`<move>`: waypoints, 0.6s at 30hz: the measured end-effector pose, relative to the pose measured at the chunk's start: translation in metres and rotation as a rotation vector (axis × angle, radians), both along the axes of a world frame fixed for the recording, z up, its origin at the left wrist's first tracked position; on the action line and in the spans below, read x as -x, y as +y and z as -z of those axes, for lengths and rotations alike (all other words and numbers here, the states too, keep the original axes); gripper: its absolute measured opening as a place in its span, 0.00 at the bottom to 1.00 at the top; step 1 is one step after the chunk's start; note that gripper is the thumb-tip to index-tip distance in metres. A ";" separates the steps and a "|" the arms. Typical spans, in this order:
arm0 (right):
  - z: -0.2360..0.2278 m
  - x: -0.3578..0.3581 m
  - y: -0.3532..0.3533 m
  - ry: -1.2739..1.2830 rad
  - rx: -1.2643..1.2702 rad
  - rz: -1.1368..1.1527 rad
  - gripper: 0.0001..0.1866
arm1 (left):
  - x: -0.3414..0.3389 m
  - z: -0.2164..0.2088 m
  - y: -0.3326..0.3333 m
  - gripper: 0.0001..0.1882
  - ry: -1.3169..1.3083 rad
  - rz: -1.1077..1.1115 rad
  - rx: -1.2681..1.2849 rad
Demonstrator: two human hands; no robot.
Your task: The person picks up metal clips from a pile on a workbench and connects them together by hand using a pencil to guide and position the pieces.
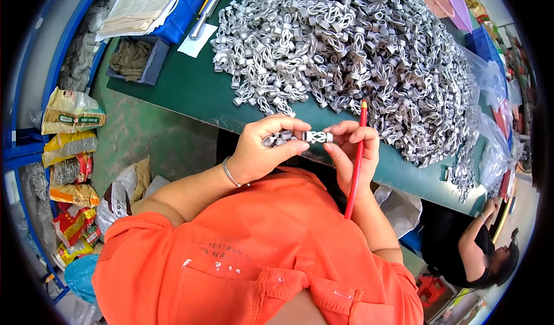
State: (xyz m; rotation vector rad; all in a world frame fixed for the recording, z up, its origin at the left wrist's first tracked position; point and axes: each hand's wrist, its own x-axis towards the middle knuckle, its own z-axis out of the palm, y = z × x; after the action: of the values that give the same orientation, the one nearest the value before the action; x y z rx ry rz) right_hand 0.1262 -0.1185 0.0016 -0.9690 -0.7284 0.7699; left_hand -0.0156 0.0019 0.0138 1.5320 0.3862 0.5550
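Between my two hands, just over the near edge of the green table, is a small silver metal fitting [318,137] with ringed ends and open twisted strands in the middle. My left hand [266,146] pinches its left end and also has more of the same fittings [279,138] tucked in the curled fingers. My right hand [354,150] grips the other end with thumb and fingertips. A red pencil [359,158] is tucked between the fingers of that hand, pointing up. Beyond my hands lies a large heap of matching fittings [346,42].
The green tabletop [190,103] carries a grey bin [156,65] with a cloth, a blue box [184,13] with papers, and a pen-like tool [202,25]. Filled bags [72,114] line a blue rack at left. Clear plastic bags [493,146] hang at right, near another person [473,244].
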 end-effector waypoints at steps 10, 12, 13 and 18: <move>-0.023 0.007 0.007 -0.600 -0.105 0.034 0.18 | 0.006 0.005 0.002 0.11 0.017 0.115 0.809; -0.032 0.010 0.016 -0.663 -0.118 -0.071 0.15 | 0.007 0.006 0.006 0.12 -0.140 0.235 1.266; -0.030 0.010 0.020 -0.713 -0.127 -0.036 0.14 | 0.008 0.006 0.005 0.11 -0.135 0.184 1.312; -0.012 -0.006 0.050 -1.141 0.028 0.242 0.12 | 0.020 0.024 0.005 0.06 -0.228 0.076 1.338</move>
State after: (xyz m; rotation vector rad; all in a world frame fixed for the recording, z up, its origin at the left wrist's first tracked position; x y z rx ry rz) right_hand 0.1321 -0.0684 0.0132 -1.4831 -1.5313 -0.0642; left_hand -0.0358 0.0065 -0.0106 0.1910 0.3866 0.2700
